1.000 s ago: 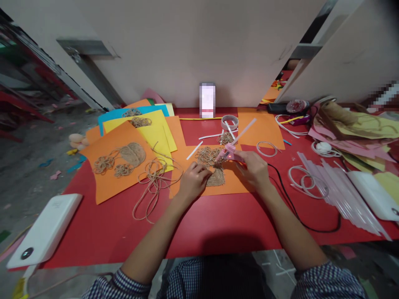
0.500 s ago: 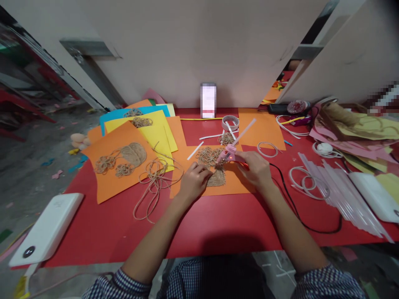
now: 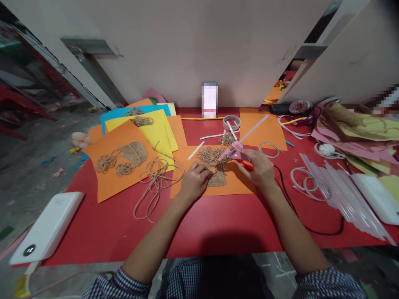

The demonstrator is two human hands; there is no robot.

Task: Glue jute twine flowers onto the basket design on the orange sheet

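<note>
Glue gun [image 3: 237, 150] slightly rightward, partly hidden

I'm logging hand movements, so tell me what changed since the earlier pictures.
The right hand has shifted the glue gun slightly right, its glue stick leaning further right. Nothing was let go. The left hand stays at the twine patch.

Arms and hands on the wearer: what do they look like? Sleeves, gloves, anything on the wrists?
Both hands, left hand and right hand, are bare, without gloves. Forearms are uncovered; no watch or bracelet shows on either wrist. Sleeves are dark-and-white small check, ending near the elbows. No markings or cables on the arms.
</note>
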